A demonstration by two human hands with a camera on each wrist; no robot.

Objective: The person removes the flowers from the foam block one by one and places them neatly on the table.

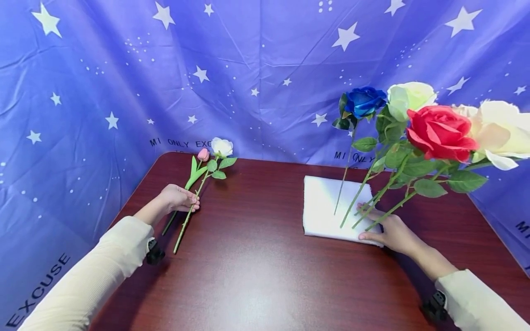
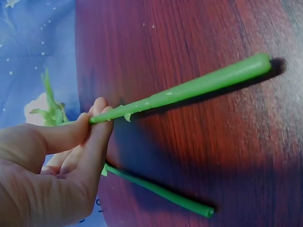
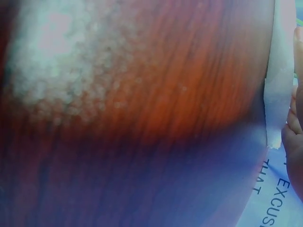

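My left hand (image 1: 179, 198) pinches the green stem (image 2: 189, 90) of a white artificial rose (image 1: 222, 147) between thumb and fingers. Its thick stem end points toward me, over the table. Below that hand lies a pink tulip (image 1: 203, 155), its stem (image 2: 165, 193) on the tabletop. At the right, a white foam block (image 1: 320, 202) bears several upright stems: a blue rose (image 1: 365, 102), a pale green-white rose (image 1: 410, 99), a red rose (image 1: 440, 133) and cream blooms (image 1: 503, 131). My right hand (image 1: 387, 230) rests on the block's right side with fingers spread, partly behind the stems.
Both flowers at the left and the foam block share a dark red wooden table (image 1: 248, 257). A purple-blue cloth (image 1: 256, 69) with white stars hangs behind and beside it. Large blooms and leaves lean out over the table's right side, above my right forearm.
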